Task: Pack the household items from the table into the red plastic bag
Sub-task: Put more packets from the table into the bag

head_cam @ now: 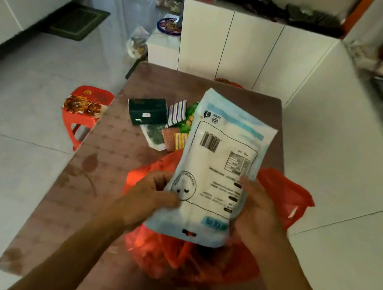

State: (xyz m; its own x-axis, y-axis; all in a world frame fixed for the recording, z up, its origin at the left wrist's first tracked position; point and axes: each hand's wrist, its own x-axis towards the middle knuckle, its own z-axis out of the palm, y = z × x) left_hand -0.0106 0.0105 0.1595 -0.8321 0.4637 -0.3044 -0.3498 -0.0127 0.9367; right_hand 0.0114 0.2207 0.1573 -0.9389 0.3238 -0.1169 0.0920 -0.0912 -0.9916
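Observation:
I hold a large white and light-blue plastic pack (217, 163) with a barcode, upright above the red plastic bag (193, 257). My left hand (153, 196) grips its lower left edge and my right hand (257, 211) grips its lower right edge. The red bag lies crumpled on the brown table (86, 178) under the pack. Behind the pack lie a dark green box (147, 111), a striped cloth (176, 112), a green packet (187, 122) and small patterned packets (174, 138); the pack hides part of them.
A red stool (84, 109) with a flower print stands left of the table. White cabinets (237, 49) rise behind the table, and a white counter runs along the right. A dark doormat (77, 22) lies on the tiled floor at the far left.

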